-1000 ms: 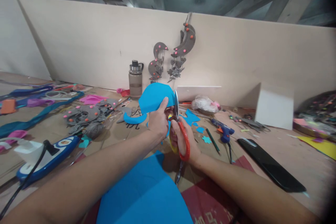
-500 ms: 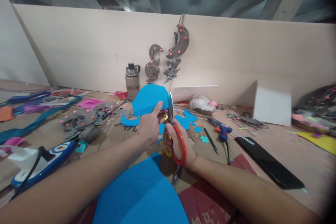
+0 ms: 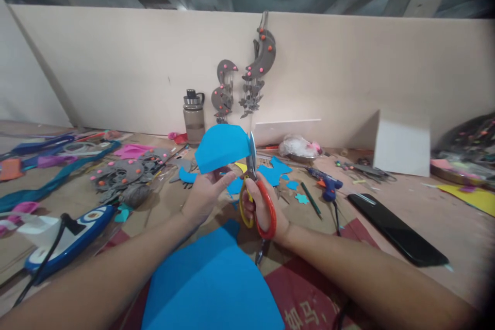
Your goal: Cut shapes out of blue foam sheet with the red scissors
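A cluttered brown cardboard-covered worktable (image 3: 406,206) meets a beige partition wall (image 3: 116,72). The left hand (image 3: 203,193) pinches a blue foam sheet (image 3: 221,147); the right hand (image 3: 266,209) grips red-and-yellow-handled scissors (image 3: 257,196).

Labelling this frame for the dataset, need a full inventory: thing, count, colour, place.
foam piece: 1, blue, held up at centre, in the left grip
scissors: 1, red and yellow handles, in the right grip, blades at the foam piece's right edge
foam sheet: 1, blue, bottom centre
foam offcuts: several, blue, behind the scissors
water bottle: 1, grey, against the wall
moon hangings: 2, grey with pink dots, on the wall
glue gun: 1, blue, right of centre
phone: 1, black, right
white box: 1, right, by the wall
grey cutouts: pile, left of centre
left hand: 1, pinching the foam piece
right hand: 1, through the scissors' handles
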The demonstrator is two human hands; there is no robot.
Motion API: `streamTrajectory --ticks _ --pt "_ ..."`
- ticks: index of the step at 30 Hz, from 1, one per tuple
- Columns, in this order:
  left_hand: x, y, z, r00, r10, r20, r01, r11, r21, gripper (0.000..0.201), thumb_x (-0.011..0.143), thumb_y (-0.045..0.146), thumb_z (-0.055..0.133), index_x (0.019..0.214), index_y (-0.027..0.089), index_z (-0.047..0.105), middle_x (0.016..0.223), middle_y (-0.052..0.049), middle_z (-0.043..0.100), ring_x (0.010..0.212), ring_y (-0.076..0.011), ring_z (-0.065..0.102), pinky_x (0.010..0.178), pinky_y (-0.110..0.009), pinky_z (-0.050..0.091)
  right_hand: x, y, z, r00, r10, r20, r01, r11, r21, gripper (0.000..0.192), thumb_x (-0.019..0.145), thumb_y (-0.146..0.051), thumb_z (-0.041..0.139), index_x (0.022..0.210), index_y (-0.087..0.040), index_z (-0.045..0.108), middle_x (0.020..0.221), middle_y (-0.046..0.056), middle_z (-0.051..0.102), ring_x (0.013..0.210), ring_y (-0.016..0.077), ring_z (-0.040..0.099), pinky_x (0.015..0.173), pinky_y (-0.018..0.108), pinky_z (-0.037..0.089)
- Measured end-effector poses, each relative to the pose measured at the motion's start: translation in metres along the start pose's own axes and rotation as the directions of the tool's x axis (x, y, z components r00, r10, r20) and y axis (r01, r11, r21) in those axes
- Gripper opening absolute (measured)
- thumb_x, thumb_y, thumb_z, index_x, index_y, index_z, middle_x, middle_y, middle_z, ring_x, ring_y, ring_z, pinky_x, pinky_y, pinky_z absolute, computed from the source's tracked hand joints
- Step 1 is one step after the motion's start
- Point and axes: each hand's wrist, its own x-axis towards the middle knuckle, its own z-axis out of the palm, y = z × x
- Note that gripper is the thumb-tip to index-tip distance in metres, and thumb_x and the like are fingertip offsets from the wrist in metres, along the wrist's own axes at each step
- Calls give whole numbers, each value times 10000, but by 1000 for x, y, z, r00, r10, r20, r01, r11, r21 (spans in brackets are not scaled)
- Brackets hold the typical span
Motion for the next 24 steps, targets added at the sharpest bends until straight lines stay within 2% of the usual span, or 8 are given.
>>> streamTrajectory --ticks 3,7,12,19,24 --pt "-4 -1 3 999 -13 50 10 999 53 335 786 457 767 948 170 707 939 -83 738 882 -229 672 835 -354 517 0 0 0 1000 18 -19 -18 1000 17 379 893 -555 664 886 -250 440 623 -92 477 440 67 351 361 180 292" --pt "-9 -8 5 1000 3 22 -3 999 36 391 776 434 773 1031 155 674 1060 -123 720 927 -225 662 838 -350 522 0 1 -1 999 29 -27 -28 999 29 363 892 -546 669 904 -251 457 642 -86 480 440 65 344 363 183 280" --pt "-15 -9 6 997 8 71 -13 998 61 403 825 421 734 1136 180 644 1196 -120 684 983 -209 641 860 -343 521 1 0 -1 1000 -1 -8 2 1000 10 350 908 -547 646 899 -255 451 618 -88 458 421 71 348 360 195 290" --pt "-15 -10 5 994 15 112 -26 995 101 412 852 437 708 1163 179 624 1196 -118 664 1010 -210 629 877 -336 513 0 -2 1 1000 -2 -7 2 1000 14 380 890 -551 662 891 -249 430 604 -99 452 424 64 345 359 178 294" --pt "-14 -12 5 991 -18 131 8 997 74 448 864 463 693 1187 163 609 1219 -135 667 1061 -230 641 904 -355 515 0 -1 0 1000 -25 -1 25 1000 -10 394 900 -575 641 872 -241 434 590 -101 454 425 64 362 356 167 314"
